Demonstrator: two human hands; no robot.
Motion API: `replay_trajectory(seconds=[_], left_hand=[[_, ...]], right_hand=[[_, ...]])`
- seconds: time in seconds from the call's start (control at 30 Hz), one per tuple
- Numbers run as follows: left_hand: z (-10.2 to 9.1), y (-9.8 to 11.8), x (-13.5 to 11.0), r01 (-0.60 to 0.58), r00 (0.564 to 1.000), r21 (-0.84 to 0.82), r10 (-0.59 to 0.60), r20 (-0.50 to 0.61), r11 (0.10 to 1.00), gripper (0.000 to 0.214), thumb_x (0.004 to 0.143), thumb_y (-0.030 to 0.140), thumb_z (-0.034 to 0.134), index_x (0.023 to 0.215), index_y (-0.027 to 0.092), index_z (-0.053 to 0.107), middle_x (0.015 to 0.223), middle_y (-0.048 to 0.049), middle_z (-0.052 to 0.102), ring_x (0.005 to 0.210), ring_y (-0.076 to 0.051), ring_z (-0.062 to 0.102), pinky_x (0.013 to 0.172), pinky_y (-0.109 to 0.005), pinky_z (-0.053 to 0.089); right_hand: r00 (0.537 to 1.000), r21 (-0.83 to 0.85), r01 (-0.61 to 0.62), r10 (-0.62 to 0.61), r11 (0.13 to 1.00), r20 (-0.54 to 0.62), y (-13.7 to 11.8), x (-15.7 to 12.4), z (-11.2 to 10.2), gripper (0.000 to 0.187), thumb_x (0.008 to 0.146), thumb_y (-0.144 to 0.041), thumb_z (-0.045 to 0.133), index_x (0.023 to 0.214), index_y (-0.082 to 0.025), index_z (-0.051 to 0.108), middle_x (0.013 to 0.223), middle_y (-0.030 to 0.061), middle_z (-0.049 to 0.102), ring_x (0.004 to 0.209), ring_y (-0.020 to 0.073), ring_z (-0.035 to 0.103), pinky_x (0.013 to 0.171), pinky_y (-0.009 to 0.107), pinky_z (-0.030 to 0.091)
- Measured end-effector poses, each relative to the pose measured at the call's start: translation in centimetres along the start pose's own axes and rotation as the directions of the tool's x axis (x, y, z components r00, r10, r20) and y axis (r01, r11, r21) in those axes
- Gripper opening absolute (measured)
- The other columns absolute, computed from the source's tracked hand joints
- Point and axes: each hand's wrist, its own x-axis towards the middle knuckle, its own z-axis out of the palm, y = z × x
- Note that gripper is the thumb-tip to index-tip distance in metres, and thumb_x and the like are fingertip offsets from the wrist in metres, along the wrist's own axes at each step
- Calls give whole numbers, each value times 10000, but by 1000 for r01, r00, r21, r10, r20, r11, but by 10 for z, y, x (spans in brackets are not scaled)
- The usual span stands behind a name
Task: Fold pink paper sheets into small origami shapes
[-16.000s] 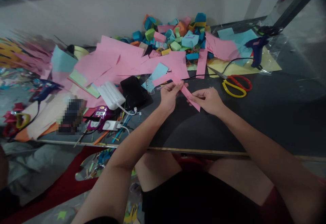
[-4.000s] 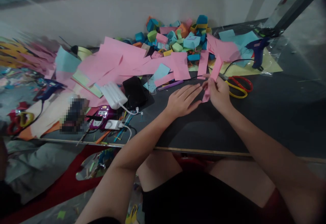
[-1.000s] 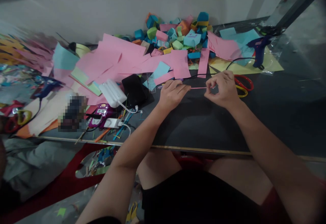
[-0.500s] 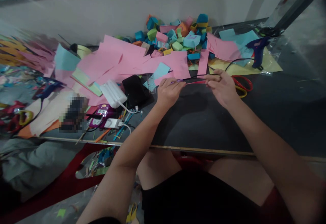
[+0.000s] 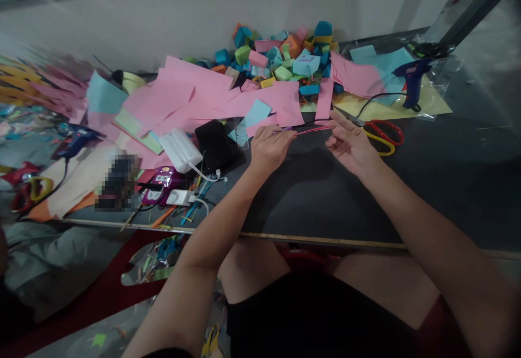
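A narrow pink paper strip [image 5: 312, 129], seen nearly edge-on, stretches between my two hands above the dark table [image 5: 325, 200]. My left hand [image 5: 269, 149] is closed and pinches the strip's left end with thumb and fingers. My right hand [image 5: 352, 144] is at the strip's right end, fingers partly stretched out, the index finger and thumb touching the paper. Red and yellow scissors [image 5: 380, 133] lie just right of my right hand.
Loose pink and blue paper sheets [image 5: 195, 95] cover the back left. A heap of coloured folded paper boxes [image 5: 280, 57] sits by the wall. A blue glue gun [image 5: 413, 78] rests at back right. A black pouch [image 5: 214, 144], white power bank [image 5: 181, 152] and cables lie left.
The strip has gone from a flat piece held upright in my right hand to a thin folded strip held level between both hands. My right fingers have loosened in the last half second.
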Motion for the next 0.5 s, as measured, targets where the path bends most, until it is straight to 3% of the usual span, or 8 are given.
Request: replay_trajectory(seconds=[0.1, 0.27, 0.37, 0.5], left_hand=[[-1, 1, 0, -7, 1000, -35, 7, 12, 999, 217, 1020, 283, 570, 1024, 241, 783, 857, -52, 809, 880, -195, 693, 796, -377, 475], [-4, 6, 5, -127, 981, 75, 136, -137, 989, 134, 987, 250, 638, 956, 223, 765, 798, 3, 810, 778, -158, 704, 721, -326, 485], [-4, 8, 6, -116, 986, 108, 128, -105, 987, 161, 1001, 266, 619, 944, 228, 765, 791, 8, 811, 776, -159, 712, 719, -327, 482], [-3, 7, 3, -62, 997, 24, 63, -37, 998, 173, 1013, 273, 599, 970, 224, 760, 826, -21, 819, 822, -169, 719, 741, -349, 471]], right_hand=[[999, -53, 36, -36, 998, 1, 0, 0, -1, 420, 680, -386, 870, 1083, -335, 763, 1043, -40, 785, 603, 90, 590, 603, 303, 554], [998, -40, 55, -55, 998, -8, 0, 0, -1, 424, 656, -390, 891, 1060, -341, 771, 994, -47, 780, 570, 76, 516, 591, 298, 530], [996, -17, 84, -84, 996, 3, 1, 0, 0, 429, 646, -405, 904, 1045, -336, 764, 958, -54, 765, 553, 61, 483, 580, 289, 501], [994, -53, 110, -111, 993, -5, 3, 1, -1, 457, 647, -468, 910, 1042, -335, 724, 899, -60, 739, 512, 58, 422, 549, 307, 452]])
